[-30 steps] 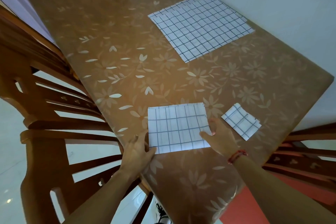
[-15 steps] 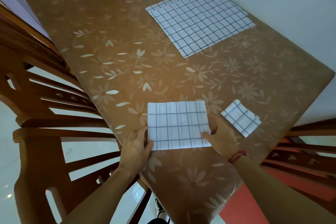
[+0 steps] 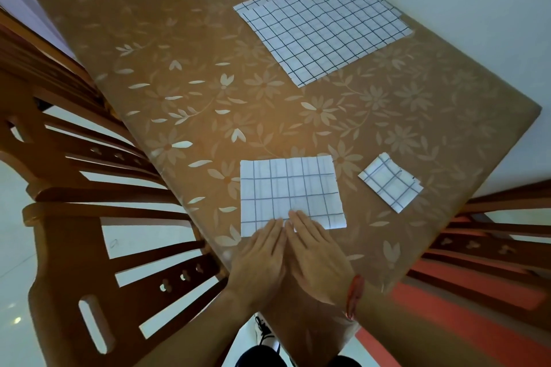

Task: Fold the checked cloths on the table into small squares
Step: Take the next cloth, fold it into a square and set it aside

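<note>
Pressing down on the near edge of the half-folded cloth (image 3: 289, 191), the left hand (image 3: 259, 259) and the right hand (image 3: 316, 256) lay side by side at the lower centre of the frame, touching each other along their inner edges. Both hands were flat, with fingers straight and held together, pinching nothing. Only the fingertips rested on the cloth, while the palms lay over the brown flowered table (image 3: 185, 48) near its edge. A red bracelet (image 3: 354, 295) circled the right wrist.

The half-folded cloth was a white rectangle with dark checks, lying flat just below the middle of the frame. To its right, apart from it, sat a small folded square (image 3: 390, 183), turned at an angle. Well apart, in the upper right, a stack of unfolded cloths (image 3: 322, 24) lay spread, its edges slightly staggered. Wooden chairs stood at the left (image 3: 89, 217) and at the lower right (image 3: 492, 232).
</note>
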`<state>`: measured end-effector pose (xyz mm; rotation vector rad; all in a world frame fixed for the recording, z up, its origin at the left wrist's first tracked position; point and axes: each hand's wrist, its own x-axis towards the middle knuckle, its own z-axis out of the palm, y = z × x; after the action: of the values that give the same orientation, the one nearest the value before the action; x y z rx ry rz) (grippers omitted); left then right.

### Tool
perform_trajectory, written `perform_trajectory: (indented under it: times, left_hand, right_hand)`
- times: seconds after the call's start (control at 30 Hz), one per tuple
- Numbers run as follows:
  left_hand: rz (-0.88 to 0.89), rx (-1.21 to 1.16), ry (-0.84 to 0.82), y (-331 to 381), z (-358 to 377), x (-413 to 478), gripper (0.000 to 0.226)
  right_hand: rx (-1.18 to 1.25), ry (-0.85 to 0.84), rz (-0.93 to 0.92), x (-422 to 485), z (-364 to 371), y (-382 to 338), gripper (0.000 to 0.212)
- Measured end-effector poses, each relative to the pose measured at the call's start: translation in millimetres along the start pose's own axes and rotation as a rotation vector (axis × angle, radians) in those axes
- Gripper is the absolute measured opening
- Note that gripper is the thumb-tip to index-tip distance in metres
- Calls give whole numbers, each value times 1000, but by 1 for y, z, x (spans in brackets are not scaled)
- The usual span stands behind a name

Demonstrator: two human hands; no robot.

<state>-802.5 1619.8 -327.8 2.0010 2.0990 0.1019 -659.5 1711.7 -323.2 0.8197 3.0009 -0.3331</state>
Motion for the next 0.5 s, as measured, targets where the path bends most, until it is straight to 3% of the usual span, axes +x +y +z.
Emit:
perform_trajectory:
  times: [0.23, 0.5]
  left_hand:
    - [-68, 75, -123, -1, 1, -9, 57]
    - [-114, 204, -198, -30, -9, -39, 69]
  right_hand:
    - [-37, -240, 20, -4, 11, -1, 69]
    - [-36, -307, 33, -1, 7, -3, 74]
